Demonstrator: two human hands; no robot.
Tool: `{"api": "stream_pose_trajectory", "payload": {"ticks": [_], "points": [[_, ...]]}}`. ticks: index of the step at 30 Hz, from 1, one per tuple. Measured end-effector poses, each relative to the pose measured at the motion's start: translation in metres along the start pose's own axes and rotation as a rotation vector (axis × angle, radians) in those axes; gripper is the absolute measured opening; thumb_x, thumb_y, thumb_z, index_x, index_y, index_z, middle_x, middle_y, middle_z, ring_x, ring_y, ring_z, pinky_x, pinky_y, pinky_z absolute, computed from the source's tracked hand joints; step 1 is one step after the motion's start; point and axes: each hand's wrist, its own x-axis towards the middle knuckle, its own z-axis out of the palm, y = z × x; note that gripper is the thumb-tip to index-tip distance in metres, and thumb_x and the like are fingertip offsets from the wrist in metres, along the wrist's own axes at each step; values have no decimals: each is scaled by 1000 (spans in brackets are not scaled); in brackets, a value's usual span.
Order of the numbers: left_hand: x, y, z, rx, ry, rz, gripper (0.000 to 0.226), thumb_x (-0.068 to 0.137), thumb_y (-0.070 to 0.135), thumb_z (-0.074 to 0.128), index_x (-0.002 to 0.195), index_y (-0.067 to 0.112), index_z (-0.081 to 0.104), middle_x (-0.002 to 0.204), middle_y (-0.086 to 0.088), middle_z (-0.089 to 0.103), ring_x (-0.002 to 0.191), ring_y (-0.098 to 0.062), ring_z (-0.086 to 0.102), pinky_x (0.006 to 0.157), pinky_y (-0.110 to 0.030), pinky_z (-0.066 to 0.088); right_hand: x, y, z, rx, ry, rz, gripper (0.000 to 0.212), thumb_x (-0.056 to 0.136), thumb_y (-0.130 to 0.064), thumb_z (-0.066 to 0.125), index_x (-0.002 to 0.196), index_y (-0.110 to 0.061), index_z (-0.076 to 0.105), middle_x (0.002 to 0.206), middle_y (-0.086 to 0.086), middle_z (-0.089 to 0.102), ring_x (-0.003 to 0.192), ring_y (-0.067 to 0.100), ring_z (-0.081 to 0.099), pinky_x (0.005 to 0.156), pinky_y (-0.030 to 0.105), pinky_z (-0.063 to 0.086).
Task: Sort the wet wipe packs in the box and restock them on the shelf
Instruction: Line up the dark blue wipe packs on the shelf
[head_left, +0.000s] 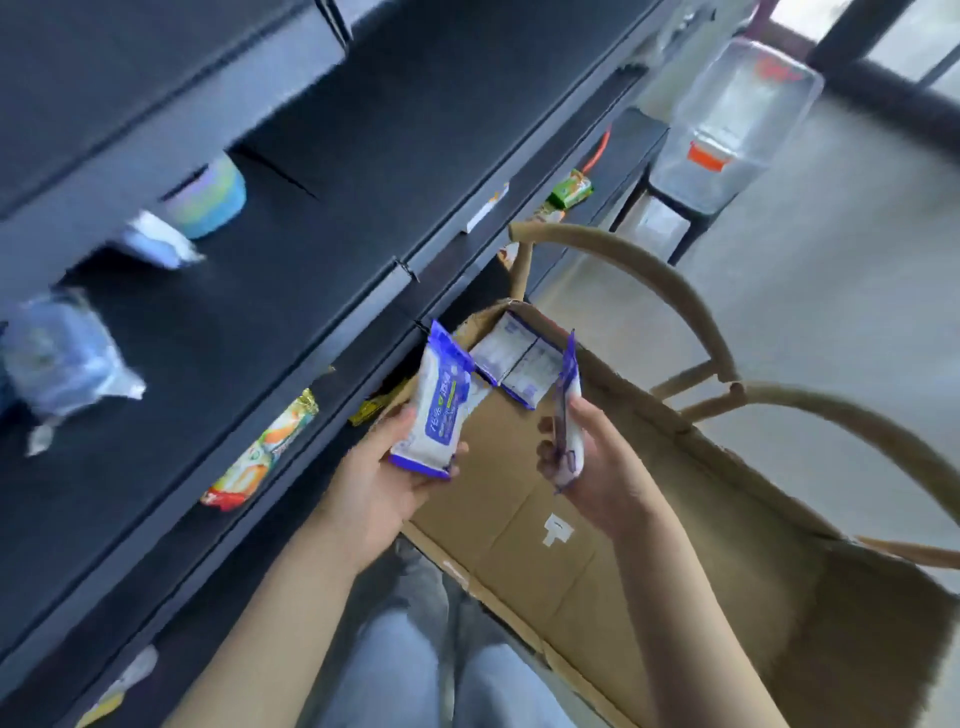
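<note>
Left hand (382, 483) wrapped round wipe pack (439, 410), label up; right hand (597, 467) pinched on second pack (566, 405), edge-on. Both held over box (509, 530), two more packs (519, 369) lying inside. Labels best matched, faced front when set on shelf (234, 322) imo.

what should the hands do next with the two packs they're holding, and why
Probably move the pack in the left hand onto the shelf beside it. The right hand grips another pack above the box, shelf space is bare, and more packs lie in the box.
</note>
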Motion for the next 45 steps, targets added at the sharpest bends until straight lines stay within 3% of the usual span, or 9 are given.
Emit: {"api": "stream_pose_trajectory", "payload": {"ticks": [6, 12, 17, 23, 28, 35, 40, 42, 45], "points": [[-115, 65, -9, -80, -15, 182, 57, 87, 43, 52, 131, 6, 58, 125, -24, 63, 110, -42, 63, 76, -42, 57, -51, -31, 95, -49, -341, -106, 63, 89, -55, 52, 135, -12, 57, 130, 13, 62, 109, 25, 62, 95, 39, 48], [-211, 106, -59, -112, 22, 406, 59, 85, 47, 52, 132, 12, 57, 125, -21, 65, 111, -46, 63, 74, -42, 61, -87, -12, 203, -255, -586, -80, 67, 97, -62, 35, 143, -15, 48, 140, 13, 57, 129, 29, 55, 99, 39, 49], [-286, 133, -121, -35, 153, 487, 61, 81, 53, 48, 128, 16, 60, 118, -19, 69, 101, -44, 68, 73, -41, 59, -118, 32, 286, -268, -641, -58, 60, 101, -54, 33, 137, -11, 53, 133, 19, 61, 122, 36, 60, 86, 39, 57], [-368, 153, -206, 58, 341, 598, 59, 84, 66, 45, 119, 23, 64, 106, -17, 73, 88, -43, 72, 54, -31, 56, -145, 96, 370, -349, -581, -134, 40, 101, -43, 44, 116, -12, 64, 102, 7, 76, 86, 18, 74, 66, 31, 60], [-402, 164, -251, 148, 528, 668, 37, 95, 57, 46, 109, 26, 62, 94, -11, 76, 75, -40, 73, 46, -27, 53, -152, 131, 420, -497, -521, -238, 24, 97, -29, 59, 105, -7, 64, 94, 10, 76, 75, 19, 73, 60, 31, 60], [-403, 192, -289, 231, 726, 802, 13, 94, 47, 59, 90, 40, 69, 94, 8, 76, 85, -9, 73, 84, -34, 54, -135, 134, 470, -532, -389, -407, 13, 93, -23, 66, 97, -11, 65, 87, 7, 73, 76, 23, 68, 73, 39, 55], [-384, 220, -298, 275, 795, 916, 8, 92, 36, 67, 96, 30, 69, 90, 10, 76, 84, -9, 73, 70, -25, 56, -105, 108, 485, -640, -393, -470, 10, 89, -23, 71, 89, -15, 65, 83, 6, 70, 62, 14, 62, 54, 25, 46], [-376, 232, -297, 308, 860, 959, 12, 88, 32, 72, 96, 24, 68, 86, 10, 75, 81, -9, 73, 57, -17, 53, -92, 96, 485, -644, -450, -439, 11, 88, -18, 73, 95, -13, 67, 88, 7, 74, 68, 16, 70, 58, 28, 56], [-362, 247, -294, 313, 961, 994, 17, 83, 30, 77, 92, 22, 67, 86, 6, 75, 79, -11, 73, 63, -32, 61, -73, 82, 484, -618, -546, -378, 23, 84, -7, 74, 106, -7, 67, 100, 9, 75, 88, 27, 74, 74, 41, 61]]}}
